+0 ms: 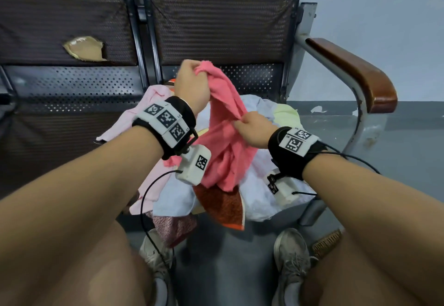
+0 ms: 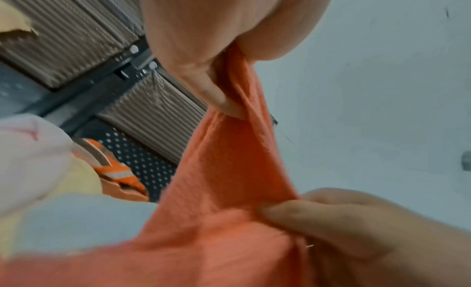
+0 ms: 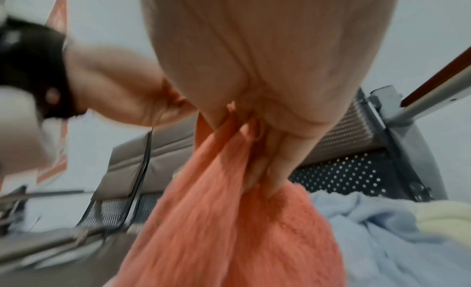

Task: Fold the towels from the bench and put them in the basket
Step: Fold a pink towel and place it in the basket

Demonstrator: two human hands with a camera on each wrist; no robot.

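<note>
A coral pink towel (image 1: 223,142) hangs above the towel pile on the bench seat. My left hand (image 1: 192,82) is raised and grips its top edge in a fist. Lower and to the right, my right hand (image 1: 254,128) pinches another part of the same towel's edge. The left wrist view has that towel (image 2: 229,180) stretched between both hands, my right hand (image 2: 344,227) at the bottom right. In the right wrist view my right hand (image 3: 254,134) holds the bunched towel (image 3: 229,221). A woven basket (image 1: 328,243) peeks out by my right foot.
Under the held towel lies a heap: a light blue towel (image 1: 259,185), a pale pink one (image 1: 149,113), a yellow one (image 1: 286,113) and a red-orange one (image 1: 223,207). A brown armrest (image 1: 355,70) on a metal frame bounds the bench's right side. Grey floor lies beyond.
</note>
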